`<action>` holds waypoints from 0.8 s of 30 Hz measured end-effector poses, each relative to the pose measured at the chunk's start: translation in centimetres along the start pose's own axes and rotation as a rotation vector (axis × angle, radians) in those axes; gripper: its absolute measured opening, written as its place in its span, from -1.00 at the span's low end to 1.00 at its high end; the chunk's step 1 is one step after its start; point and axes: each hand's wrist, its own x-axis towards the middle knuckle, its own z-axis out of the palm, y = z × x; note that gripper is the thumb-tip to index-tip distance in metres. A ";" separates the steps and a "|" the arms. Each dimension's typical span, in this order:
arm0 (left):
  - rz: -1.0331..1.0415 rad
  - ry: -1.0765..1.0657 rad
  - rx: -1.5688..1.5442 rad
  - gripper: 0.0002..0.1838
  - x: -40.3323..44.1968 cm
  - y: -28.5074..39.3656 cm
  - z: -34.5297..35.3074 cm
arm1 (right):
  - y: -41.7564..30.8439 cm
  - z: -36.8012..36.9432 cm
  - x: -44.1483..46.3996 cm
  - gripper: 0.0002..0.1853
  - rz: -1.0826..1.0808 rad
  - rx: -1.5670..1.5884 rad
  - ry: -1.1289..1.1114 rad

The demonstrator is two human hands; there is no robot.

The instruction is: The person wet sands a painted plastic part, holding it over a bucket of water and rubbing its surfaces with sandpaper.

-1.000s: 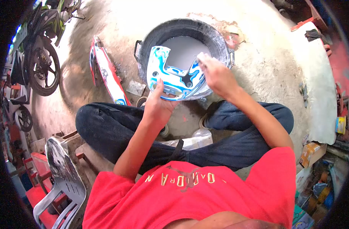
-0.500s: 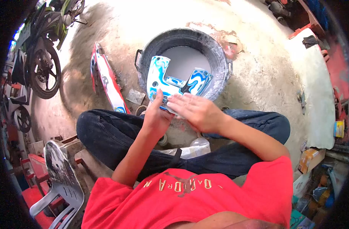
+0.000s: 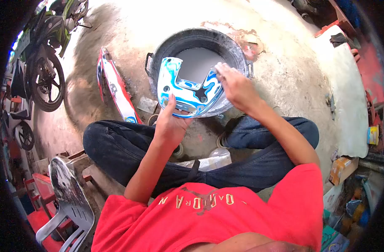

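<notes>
Left hand (image 3: 172, 126): I am gripping panel (image 3: 171, 80) by near edge, likely soundest hold | Right hand (image 3: 241, 91): touching prong (image 3: 210, 84), grip unclear | Panel: seeming light, stiff, slippery

Nearer our body than the grip, we read gold capitals (image 3: 196, 203) on the red shirt (image 3: 259, 218), N, A, R and D among them (a dark print crosses the row, so we cannot make out the full wording).

Glossy, smooth blue-and-white panel (image 3: 170, 86)
</notes>
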 end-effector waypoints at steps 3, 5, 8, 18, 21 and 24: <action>-0.045 0.024 0.003 -0.55 0.3 0.0 -0.9 | -3.9 0.3 -0.6 -0.56 -0.222 0.145 -0.031; -0.038 0.015 0.019 -0.55 0.5 0.1 -1.6 | -4.5 0.3 -1.1 -0.56 -0.358 0.173 -0.056; -0.001 -0.044 -0.003 -0.56 0.3 -0.1 -0.6 | 1.3 1.1 0.2 -0.60 -0.047 -0.006 0.032; 0.014 -0.106 -0.024 -0.56 0.2 -0.1 -0.4 | 0.3 -0.1 0.7 -0.59 0.017 0.025 -0.071; 0.014 -0.112 -0.058 -0.55 0.0 0.2 0.3 | 1.0 -0.3 0.5 -0.58 0.064 0.024 -0.034; -0.020 -0.130 -0.055 -0.54 0.3 0.1 -1.3 | -4.9 -0.5 -1.0 -0.53 -0.226 0.153 -0.046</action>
